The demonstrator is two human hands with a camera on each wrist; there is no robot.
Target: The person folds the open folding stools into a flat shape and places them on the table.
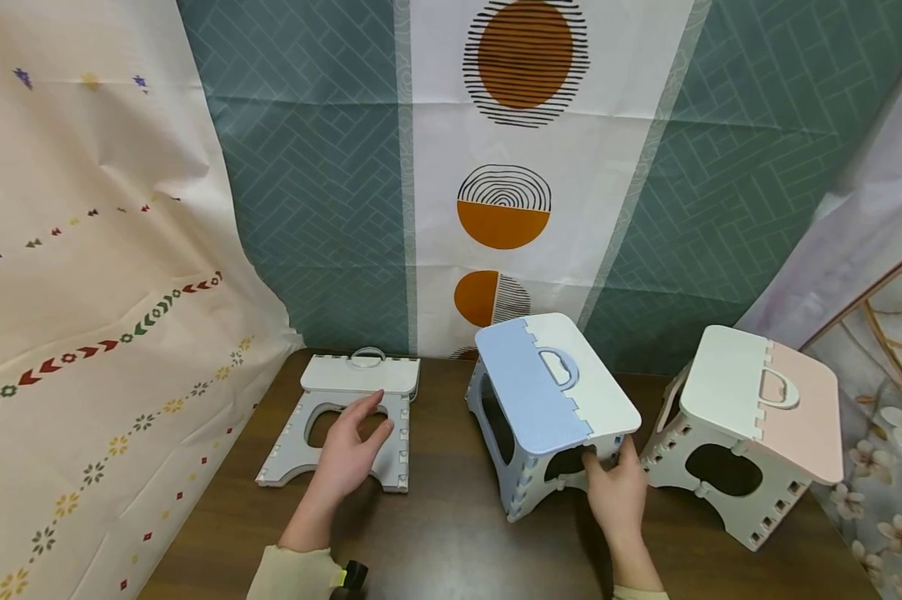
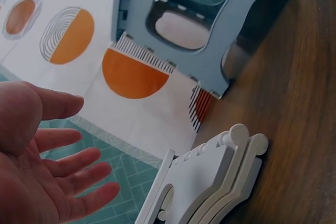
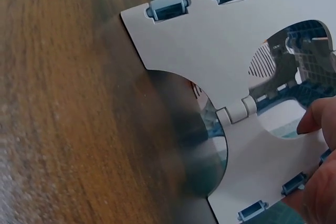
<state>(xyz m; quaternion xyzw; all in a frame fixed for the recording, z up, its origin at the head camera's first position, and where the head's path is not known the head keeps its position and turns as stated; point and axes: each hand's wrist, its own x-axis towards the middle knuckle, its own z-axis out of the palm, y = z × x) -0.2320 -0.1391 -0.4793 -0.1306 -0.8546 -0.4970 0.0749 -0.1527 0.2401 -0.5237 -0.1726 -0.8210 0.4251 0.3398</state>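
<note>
A blue and white folding step stool stands unfolded in the middle of the table. My right hand grips its near right side panel, the thumb hooked into the panel's oval opening. In the right wrist view the white panel shows blue hinges along its edges. My left hand holds nothing, its fingers spread over a folded grey and white stool at the left. In the left wrist view the left hand is palm up beside the folded stool.
At the right stands an unfolded stool with a white and pink top, close beside the blue one. The brown wooden table runs back to a patterned curtain. A cream cloth hangs along the left side.
</note>
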